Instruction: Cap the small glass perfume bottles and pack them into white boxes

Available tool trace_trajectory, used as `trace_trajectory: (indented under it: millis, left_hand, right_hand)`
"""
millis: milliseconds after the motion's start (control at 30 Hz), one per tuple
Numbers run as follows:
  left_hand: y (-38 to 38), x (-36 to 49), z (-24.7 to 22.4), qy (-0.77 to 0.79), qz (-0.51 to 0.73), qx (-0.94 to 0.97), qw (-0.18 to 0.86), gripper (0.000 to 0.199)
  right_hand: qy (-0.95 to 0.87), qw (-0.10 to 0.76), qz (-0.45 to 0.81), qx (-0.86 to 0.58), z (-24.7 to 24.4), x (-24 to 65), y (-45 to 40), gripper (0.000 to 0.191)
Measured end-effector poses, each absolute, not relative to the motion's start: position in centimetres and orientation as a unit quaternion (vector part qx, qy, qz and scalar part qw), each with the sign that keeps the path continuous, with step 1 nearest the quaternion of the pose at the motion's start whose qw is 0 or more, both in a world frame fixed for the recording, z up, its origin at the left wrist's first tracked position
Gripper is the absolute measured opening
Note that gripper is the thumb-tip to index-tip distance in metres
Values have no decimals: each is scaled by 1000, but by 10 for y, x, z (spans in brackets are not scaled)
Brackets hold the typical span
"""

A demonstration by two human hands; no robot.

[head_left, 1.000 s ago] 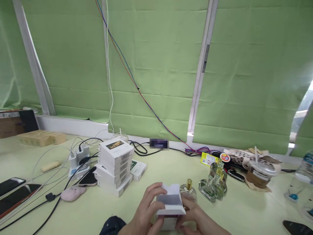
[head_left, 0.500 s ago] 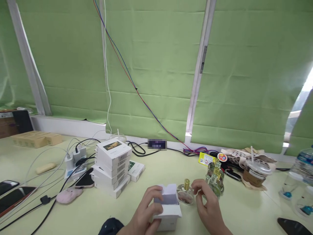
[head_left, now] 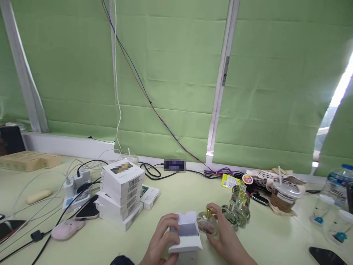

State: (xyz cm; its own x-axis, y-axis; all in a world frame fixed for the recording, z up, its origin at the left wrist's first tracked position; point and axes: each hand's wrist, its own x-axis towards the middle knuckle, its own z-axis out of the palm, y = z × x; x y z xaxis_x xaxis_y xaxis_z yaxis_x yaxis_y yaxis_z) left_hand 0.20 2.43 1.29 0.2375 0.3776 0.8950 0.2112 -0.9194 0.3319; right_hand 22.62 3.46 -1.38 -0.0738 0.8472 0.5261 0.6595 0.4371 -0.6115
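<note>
My left hand [head_left: 161, 239] is closed on the left side of a small white carton [head_left: 188, 243], whose top flaps stand open and whose inside looks bare. Just right of the carton, a round clear glass perfume bottle [head_left: 206, 225] with a gold cap is gripped by my right hand [head_left: 224, 237], fingers behind it and thumb low on its right side. Whether the bottle rests on the table or is lifted a little, I cannot tell. Several similar glass bottles [head_left: 239, 211] stand in a cluster beyond my right hand.
Stacked white cartons [head_left: 121, 191] stand left of centre, a flat carton [head_left: 150, 197] beside them. Chargers and cables [head_left: 75, 189], a phone [head_left: 87, 208] and a pink plush item [head_left: 67, 229] lie left. An iced drink cup [head_left: 284, 197], clear jars [head_left: 339, 228] and a black object [head_left: 327, 255] are right.
My right hand, earlier beside the bottle with fingers curled, has taken hold of it. My left hand still holds the open carton. The view has shifted slightly right.
</note>
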Motion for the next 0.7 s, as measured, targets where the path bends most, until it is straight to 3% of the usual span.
trace_trajectory:
  millis: [233, 467, 700]
  left_hand:
    - [23, -12, 20, 177, 521, 830, 92, 20]
    - [24, -18, 26, 172, 484, 854, 87, 33]
    - [20, -19, 32, 175, 475, 858, 82, 34]
  right_hand:
    - [-753, 398, 123, -509, -9, 231, 33, 67]
    - [-745, 382, 125, -533, 15, 227, 24, 51]
    - [-696, 360, 291, -549, 25, 231, 27, 68]
